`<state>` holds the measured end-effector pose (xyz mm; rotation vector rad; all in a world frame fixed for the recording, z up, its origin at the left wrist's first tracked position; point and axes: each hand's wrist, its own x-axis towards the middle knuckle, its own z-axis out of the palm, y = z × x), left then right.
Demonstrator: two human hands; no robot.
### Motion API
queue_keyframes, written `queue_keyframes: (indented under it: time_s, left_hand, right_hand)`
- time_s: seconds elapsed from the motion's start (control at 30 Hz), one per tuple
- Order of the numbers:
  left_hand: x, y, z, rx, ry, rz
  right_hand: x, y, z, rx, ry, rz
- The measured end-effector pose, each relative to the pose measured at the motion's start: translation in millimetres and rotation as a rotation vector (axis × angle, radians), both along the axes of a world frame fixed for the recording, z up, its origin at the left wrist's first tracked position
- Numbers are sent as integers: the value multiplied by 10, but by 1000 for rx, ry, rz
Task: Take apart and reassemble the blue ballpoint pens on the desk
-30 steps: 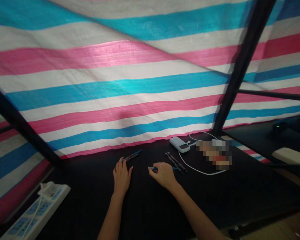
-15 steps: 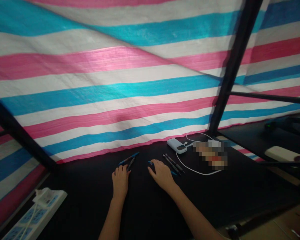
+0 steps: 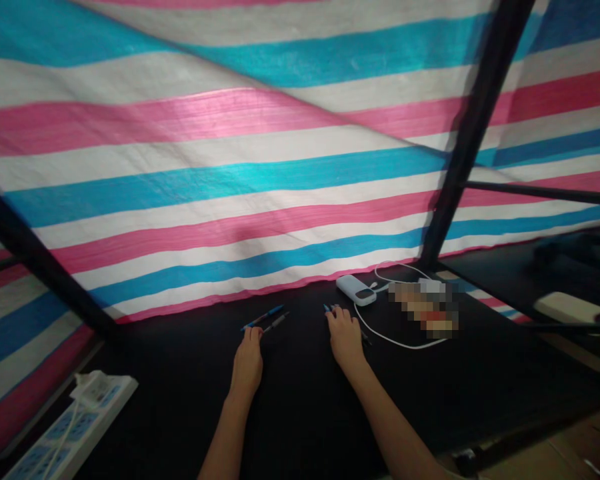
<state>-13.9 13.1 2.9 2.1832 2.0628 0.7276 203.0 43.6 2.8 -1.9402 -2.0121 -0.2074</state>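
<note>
Both hands flat-ish on the black table (image 3: 300, 413), palms down, forearms coming in from the near edge.

Landmark: power bank (image 3: 356, 291), white, at the back of the table by the striped tarp (image 3: 230, 167).

Left hand (image 3: 248, 363): well left of the power bank and nearer the camera. Fingers loosely extended, nothing gripped. Fingertips touch the near ends of two pens: blue pen (image 3: 263, 317) and dark pen (image 3: 275, 323). The two lie side by side, angled up and to the right, toward the power bank.

Right hand (image 3: 345, 337): just in front of the power bank, slightly left of it. Fingers spread, resting on top of pens (image 3: 365, 338) lying there. A blue tip sticks out past the fingertips, a dark end shows at the hand's right side. Can't tell whether any pen is actually pinched; it looks like pressing down, not a closed grip.

White cable (image 3: 390, 340) runs from the power bank, loops right of the right hand, near it but apart. A blurred-out item sits just right of the power bank.

Power strip (image 3: 75, 427): far left of the power bank, at the table's near-left corner. Black frame post (image 3: 467, 133) rises just right of and behind the power bank.
</note>
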Motion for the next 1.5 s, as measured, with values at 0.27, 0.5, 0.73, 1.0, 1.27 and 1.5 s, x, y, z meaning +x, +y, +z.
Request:
queue_keyframes:
  time_s: [0.27,0.5,0.73,1.0,1.27,1.5]
  left_hand:
    - [44,42,-32,-2,-51,-233]
    - [93,-24,30,67,288,-269]
    - [109,-87,94,-54,337,-270]
    - [95,-77,89,-130,272,-258]
    - [101,-83,101,-125,265,-262]
    - [94,-93,117,-104,298,-259]
  right_hand:
    - [-42,-98,218,164,251,124]
    - [-186,-98,135,-236,578,629]
    - [-190,-66,47,-332,722,711]
    - [-231,-93,74,-241,617,636]
    - [-187,-69,43,-281,699,630]
    - [-179,-46,-7,-416,687,662]
